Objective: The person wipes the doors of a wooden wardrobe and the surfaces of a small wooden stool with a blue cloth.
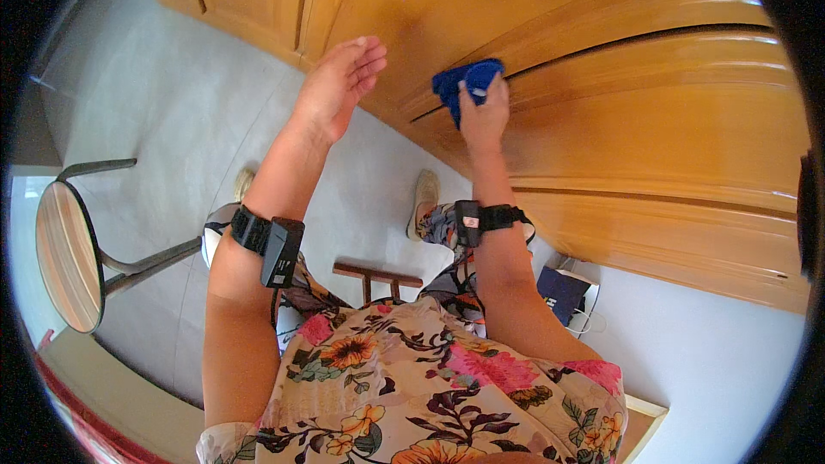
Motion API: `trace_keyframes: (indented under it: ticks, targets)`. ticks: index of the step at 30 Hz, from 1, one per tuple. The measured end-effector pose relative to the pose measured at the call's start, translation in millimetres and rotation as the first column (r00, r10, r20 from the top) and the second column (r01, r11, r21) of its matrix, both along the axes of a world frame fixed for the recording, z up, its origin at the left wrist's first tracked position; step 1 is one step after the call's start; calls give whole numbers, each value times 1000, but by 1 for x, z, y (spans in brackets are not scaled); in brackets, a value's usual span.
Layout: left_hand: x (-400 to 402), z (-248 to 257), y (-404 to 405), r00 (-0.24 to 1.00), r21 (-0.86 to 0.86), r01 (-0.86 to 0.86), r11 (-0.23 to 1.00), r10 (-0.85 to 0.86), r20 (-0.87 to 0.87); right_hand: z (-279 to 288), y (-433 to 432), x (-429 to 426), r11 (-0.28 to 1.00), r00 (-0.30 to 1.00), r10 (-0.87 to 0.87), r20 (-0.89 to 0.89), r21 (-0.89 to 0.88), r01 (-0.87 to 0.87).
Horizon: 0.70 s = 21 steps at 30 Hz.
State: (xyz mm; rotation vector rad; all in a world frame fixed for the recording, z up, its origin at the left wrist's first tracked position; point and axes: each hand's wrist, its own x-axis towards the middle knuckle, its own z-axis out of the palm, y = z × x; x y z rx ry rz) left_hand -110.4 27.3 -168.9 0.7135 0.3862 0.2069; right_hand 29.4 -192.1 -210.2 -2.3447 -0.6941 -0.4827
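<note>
My right hand (485,117) grips a dark blue cloth (461,80), which is bunched and folded over. The cloth lies against the glossy wooden door (619,135), across a dark groove near the door's edge. My left hand (341,80) is raised in front of the wooden panels, empty, with its fingers slightly curled and a little apart. Whether it touches the wood cannot be told. Each forearm wears a black strapped device, one on the left (283,251) and one on the right (469,222).
A round stool (69,256) with a wood-patterned seat and metal legs lies left. Under me is a brown wooden bar frame (377,274). A dark blue bag or box (561,295) with a white cable stands by the white wall (696,348). Grey tiles (187,90) cover the floor.
</note>
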Motion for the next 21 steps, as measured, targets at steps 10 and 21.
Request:
trace_keyframes:
  ticks: [10, 21]
  targets:
    - [-1, -5, 2, 999, -22, -32, 999, 32, 12, 126, -3, 28, 997, 839, -37, 543, -35, 66]
    - [-1, -6, 1, 1000, -27, -30, 999, 30, -2, 282, 12, 62, 930, 334, 29, 942, -148, 336]
